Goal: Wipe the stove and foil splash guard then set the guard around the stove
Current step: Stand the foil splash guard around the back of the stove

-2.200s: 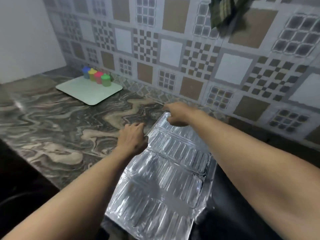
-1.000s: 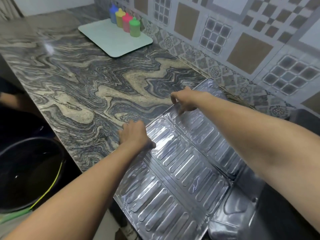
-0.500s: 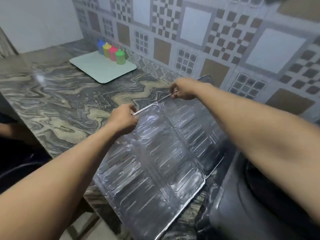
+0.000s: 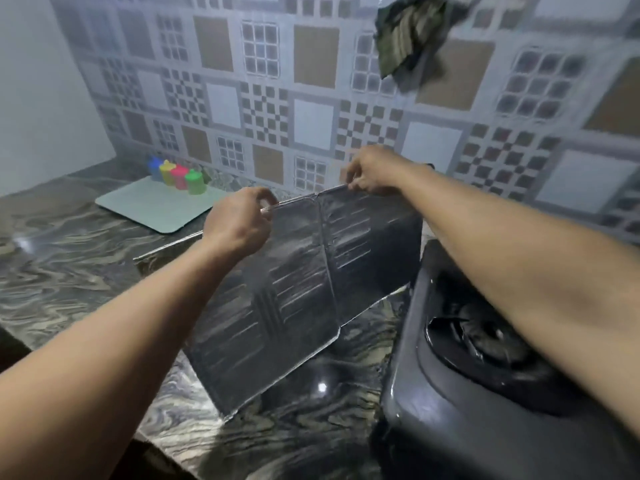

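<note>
The foil splash guard stands nearly upright on the marble counter, its ribbed panels folded at creases and its lower edge touching the counter. My left hand pinches the guard's top edge on the left panel. My right hand pinches the same top edge further right, near the wall. The dark stove sits just right of the guard, with a burner showing under my right forearm.
A pale tray with several coloured small containers stands at the back left against the tiled wall. A dark checked cloth hangs on the wall above the stove. The marble counter stretches left; its front edge runs along the bottom left.
The guard lay flat on the counter with my hands at its far edge; both hands have lifted that edge, so the guard now stands upright beside the stove.
</note>
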A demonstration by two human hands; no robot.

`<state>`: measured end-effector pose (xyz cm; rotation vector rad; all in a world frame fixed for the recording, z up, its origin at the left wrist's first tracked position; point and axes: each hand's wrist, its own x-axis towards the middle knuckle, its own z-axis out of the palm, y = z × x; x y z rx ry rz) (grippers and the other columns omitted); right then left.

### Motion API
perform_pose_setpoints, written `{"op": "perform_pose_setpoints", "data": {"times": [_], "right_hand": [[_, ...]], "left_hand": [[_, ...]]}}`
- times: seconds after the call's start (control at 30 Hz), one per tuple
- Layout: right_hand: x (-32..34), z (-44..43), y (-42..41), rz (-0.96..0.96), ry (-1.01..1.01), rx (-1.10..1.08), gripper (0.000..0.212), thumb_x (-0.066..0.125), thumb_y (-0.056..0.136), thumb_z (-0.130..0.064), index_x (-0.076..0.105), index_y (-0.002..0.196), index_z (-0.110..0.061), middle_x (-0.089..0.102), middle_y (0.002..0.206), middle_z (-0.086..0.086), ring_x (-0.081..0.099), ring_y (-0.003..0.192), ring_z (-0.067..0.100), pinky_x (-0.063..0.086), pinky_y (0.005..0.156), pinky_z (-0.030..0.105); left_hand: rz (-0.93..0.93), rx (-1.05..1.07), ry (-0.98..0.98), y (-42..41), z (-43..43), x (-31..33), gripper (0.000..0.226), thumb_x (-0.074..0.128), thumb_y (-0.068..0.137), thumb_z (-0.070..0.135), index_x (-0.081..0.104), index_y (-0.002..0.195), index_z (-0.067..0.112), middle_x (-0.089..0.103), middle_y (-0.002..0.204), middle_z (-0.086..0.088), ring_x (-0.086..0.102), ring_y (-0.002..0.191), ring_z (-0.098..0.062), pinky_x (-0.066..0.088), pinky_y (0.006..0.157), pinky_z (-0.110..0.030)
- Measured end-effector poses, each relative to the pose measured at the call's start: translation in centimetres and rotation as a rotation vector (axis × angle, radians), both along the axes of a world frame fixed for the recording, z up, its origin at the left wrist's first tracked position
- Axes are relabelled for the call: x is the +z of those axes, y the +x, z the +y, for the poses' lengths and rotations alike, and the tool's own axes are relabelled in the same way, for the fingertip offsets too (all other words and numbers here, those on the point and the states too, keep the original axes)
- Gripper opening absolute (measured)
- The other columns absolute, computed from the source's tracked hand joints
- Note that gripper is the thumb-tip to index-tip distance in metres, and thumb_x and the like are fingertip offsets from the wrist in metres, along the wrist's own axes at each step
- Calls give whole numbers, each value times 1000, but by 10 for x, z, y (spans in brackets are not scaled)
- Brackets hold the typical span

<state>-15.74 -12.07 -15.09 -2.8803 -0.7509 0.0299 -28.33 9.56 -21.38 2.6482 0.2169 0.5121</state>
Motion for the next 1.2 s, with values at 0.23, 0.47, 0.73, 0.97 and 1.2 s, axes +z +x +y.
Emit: {"op": "perform_pose_setpoints", "data": {"times": [0.23, 0.47, 0.73, 0.97, 1.2], "right_hand": [[-7, -37, -18, -28, 95, -178, 17, 61, 97, -15, 71, 109, -11, 69, 107, 9, 60, 87, 19, 43, 74, 26], [-11, -49, -27, -24, 201, -220, 19, 58, 98, -12, 71, 112, -12, 68, 106, 6, 60, 80, 14, 42, 66, 22], [-12, -38, -22, -4, 177, -148, 22, 61, 97, -18, 71, 117, -18, 68, 113, 4, 58, 92, 16, 39, 79, 25], [-7, -13, -15, 79, 134, 30, 26, 64, 95, -27, 71, 119, -22, 70, 118, -1, 65, 101, 20, 50, 87, 30], [-11, -16, -3, 56, 157, 95, 23, 62, 96, -25, 73, 115, -18, 71, 113, 1, 65, 94, 18, 44, 76, 25]], "left_hand": [[-167, -254, 255, 11, -24, 1, 56, 59, 87, 1, 62, 132, 34, 70, 115, -10, 66, 99, -39, 56, 77, -48], [-280, -323, 416, 11, -30, 0, 70, 54, 84, -6, 55, 142, 32, 64, 117, -10, 61, 95, -35, 46, 75, -40], [-258, -316, 359, 19, -35, -1, 74, 51, 81, -11, 57, 140, 32, 60, 124, -9, 57, 102, -34, 48, 82, -43], [-227, -255, 363, 25, -45, -1, 64, 55, 82, -3, 60, 136, 30, 59, 124, -7, 55, 106, -33, 43, 83, -42], [-193, -154, 376, 30, -57, -8, 49, 65, 89, 19, 57, 135, 34, 56, 132, -2, 52, 115, -31, 43, 90, -44]]}}
